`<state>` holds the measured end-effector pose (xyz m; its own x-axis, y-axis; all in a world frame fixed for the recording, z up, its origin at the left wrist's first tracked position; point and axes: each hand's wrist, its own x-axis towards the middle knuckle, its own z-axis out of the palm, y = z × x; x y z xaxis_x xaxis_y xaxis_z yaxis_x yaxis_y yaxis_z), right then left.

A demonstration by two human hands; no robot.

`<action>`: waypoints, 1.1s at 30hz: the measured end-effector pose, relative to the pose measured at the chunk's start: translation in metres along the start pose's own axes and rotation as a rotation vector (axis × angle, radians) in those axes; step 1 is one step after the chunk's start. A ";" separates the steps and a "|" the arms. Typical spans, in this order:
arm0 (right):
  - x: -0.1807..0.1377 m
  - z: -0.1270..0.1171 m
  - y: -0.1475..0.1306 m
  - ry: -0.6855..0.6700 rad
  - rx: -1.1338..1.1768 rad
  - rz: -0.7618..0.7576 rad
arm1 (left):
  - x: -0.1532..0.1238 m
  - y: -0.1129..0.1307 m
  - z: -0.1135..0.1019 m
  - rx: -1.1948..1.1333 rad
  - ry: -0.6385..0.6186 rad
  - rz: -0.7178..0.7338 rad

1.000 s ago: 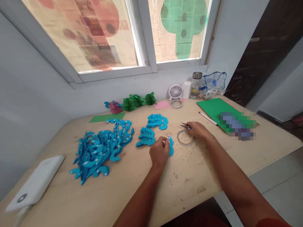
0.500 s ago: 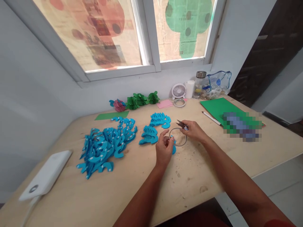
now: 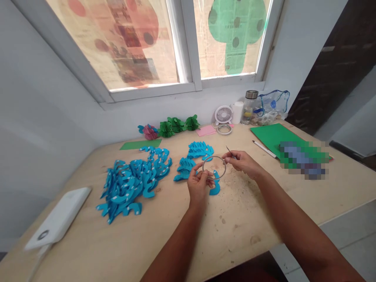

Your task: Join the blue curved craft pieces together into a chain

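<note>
Both hands hold a thin tape ring [image 3: 221,160] lifted a little above the wooden table [image 3: 164,239]. My left hand [image 3: 199,184] pinches the ring's near left edge. My right hand [image 3: 242,161] grips the ring's right side and also holds small scissors [image 3: 229,151], whose points stick out to the upper left. A blue paper cutout [image 3: 215,188] lies on the table just below the ring. Two small stacks of blue cutouts [image 3: 192,158] lie behind the hands.
A big heap of blue cutouts [image 3: 132,180] lies to the left, a white power bank [image 3: 58,217] at the far left. Green paper [image 3: 272,137], a pen [image 3: 263,149], a fan [image 3: 223,114], a bottle [image 3: 249,102] and paper flowers [image 3: 173,126] line the back and right.
The tape ring was lying on the table under my right hand; both hands have now lifted it. My left hand let the blue cutout drop to the table.
</note>
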<state>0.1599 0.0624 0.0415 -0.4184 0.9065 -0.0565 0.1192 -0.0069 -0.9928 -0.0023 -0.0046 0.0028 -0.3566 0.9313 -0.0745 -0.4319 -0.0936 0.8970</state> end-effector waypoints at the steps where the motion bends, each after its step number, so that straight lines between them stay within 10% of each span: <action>1: 0.000 0.000 0.000 -0.012 0.034 -0.007 | 0.000 0.001 0.000 -0.015 0.002 -0.009; 11: 0.000 0.007 0.003 -0.085 0.413 0.041 | -0.002 -0.007 -0.001 0.038 -0.125 -0.035; 16: 0.000 0.014 0.003 -0.036 0.601 0.037 | -0.008 -0.004 -0.004 0.497 -0.034 0.448; 22: -0.004 0.023 -0.003 -0.059 0.666 0.059 | -0.017 0.001 0.001 0.956 -0.277 0.897; 33: 0.002 0.022 0.003 0.176 0.490 -0.052 | -0.013 -0.005 -0.005 0.887 -0.240 0.752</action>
<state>0.1401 0.0549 0.0359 -0.2501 0.9678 -0.0294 -0.3502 -0.1187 -0.9291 0.0007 -0.0176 -0.0028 -0.0704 0.7976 0.5990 0.5782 -0.4567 0.6761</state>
